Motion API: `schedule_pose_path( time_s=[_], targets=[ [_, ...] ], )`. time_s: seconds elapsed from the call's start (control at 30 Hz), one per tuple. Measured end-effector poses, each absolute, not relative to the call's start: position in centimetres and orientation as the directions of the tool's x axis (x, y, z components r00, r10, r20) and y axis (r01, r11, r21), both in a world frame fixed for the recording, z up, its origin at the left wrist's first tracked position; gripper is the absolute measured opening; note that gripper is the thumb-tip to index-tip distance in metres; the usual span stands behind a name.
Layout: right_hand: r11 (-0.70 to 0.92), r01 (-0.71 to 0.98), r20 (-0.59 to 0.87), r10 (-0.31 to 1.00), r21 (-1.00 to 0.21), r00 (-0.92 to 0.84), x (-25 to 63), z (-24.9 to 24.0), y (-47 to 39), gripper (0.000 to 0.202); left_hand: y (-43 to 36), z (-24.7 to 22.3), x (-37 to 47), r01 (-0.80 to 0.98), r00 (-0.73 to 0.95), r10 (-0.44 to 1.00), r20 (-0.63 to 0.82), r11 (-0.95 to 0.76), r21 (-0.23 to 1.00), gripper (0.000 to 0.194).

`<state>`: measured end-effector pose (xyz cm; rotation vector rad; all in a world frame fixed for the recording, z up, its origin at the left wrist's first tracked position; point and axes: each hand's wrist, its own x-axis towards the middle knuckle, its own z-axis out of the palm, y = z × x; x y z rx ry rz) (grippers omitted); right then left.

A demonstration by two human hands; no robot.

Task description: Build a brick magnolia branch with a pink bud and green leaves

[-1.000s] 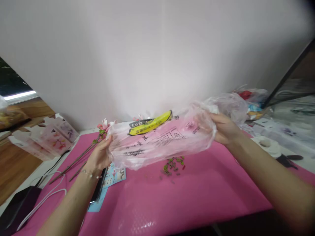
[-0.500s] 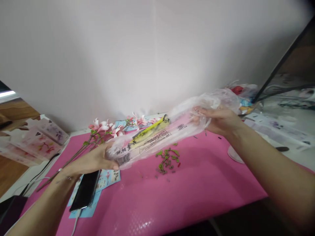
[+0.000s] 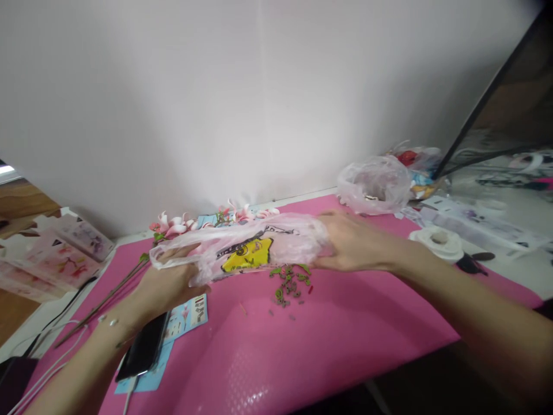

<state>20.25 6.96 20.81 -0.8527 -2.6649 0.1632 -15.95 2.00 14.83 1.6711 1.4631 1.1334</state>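
Observation:
A thin, clear plastic bag (image 3: 298,230) with a yellow print and black lettering stretches between my hands, low over the pink mat (image 3: 268,346). My left hand (image 3: 166,285) is closed on its left end, with some fingers behind or inside the film. The right end is gripped by my right hand (image 3: 349,239), its fingertips partly hidden by the plastic. Just below the bag lies a loose heap of small green and grey pieces (image 3: 288,288), with a small red piece (image 3: 311,290) beside it.
Pink flowers (image 3: 173,223) on long stems lie at the back left. A charging phone (image 3: 144,349) rests on blue booklets (image 3: 192,317). Flower-print boxes (image 3: 64,253) stand far left. At right are a crumpled bag (image 3: 375,178), a white roll (image 3: 443,245) and a dark-framed screen (image 3: 496,86).
Both hands have brought the bag lower and closer to the mat, and the right hand has moved left. The crumpled bag and white roll at right now show more fully.

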Motion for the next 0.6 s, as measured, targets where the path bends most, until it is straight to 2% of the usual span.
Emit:
schedule_pose_path(
  time_s=[0.07, 0.1, 0.17, 0.27, 0.33, 0.4, 0.5, 0.53, 0.6],
  targets=[
    [0.835, 0.55, 0.259, 0.531, 0.003, -0.807, 19.9, 20.4, 6.8, 0.01, 2.1, 14.5, -16.2, 0.512, 0.075, 0.969, 0.234, -0.239, 0.825, 0.029],
    [0.824, 0.564, 0.254, 0.534, 0.057, -0.806, 19.8, 20.2, 6.8, 0.009, 2.2, 14.4, -16.2, 0.549, 0.099, 0.962, 0.255, -0.266, 0.792, 0.027],
    [0.787, 0.61, 0.268, 0.57, 0.091, -0.776, 19.9, 19.7, 7.0, 0.007, 2.2, 14.3, -16.2, 0.648, 0.137, 0.946, 0.294, -0.31, 0.695, 0.026],
    [0.766, 0.637, 0.31, 0.586, 0.09, -0.748, 20.5, 19.0, 7.2, 0.004, 1.9, 14.5, -16.0, 0.827, 0.197, 0.915, 0.351, -0.347, 0.443, 0.025],
    [0.779, 0.627, 0.358, 0.581, 0.015, -0.731, 21.1, 18.7, 7.2, 0.01, 1.5, 14.5, -16.0, 0.882, 0.199, 0.896, 0.396, -0.339, 0.326, 0.025],
    [0.782, 0.602, 0.42, 0.606, -0.159, -0.676, 21.6, 18.4, 6.9, 0.023, 1.0, 14.4, -16.3, 0.897, 0.17, 0.882, 0.44, -0.323, 0.3, 0.026],
    [0.73, 0.531, 0.509, 0.682, -0.43, -0.525, 22.3, 18.3, 5.9, 0.036, -0.2, 14.0, -16.6, 0.88, 0.098, 0.871, 0.482, -0.302, 0.367, 0.019],
    [0.715, 0.5, 0.531, 0.698, -0.489, -0.48, 22.5, 18.3, 5.5, 0.039, -0.7, 13.7, -16.7, 0.862, 0.063, 0.868, 0.492, -0.296, 0.412, 0.017],
    [0.689, 0.431, 0.548, 0.725, -0.583, -0.417, 22.6, 18.2, 4.3, 0.051, -1.7, 13.1, -16.6, 0.785, -0.002, 0.875, 0.484, -0.299, 0.542, 0.027]
  ],
)
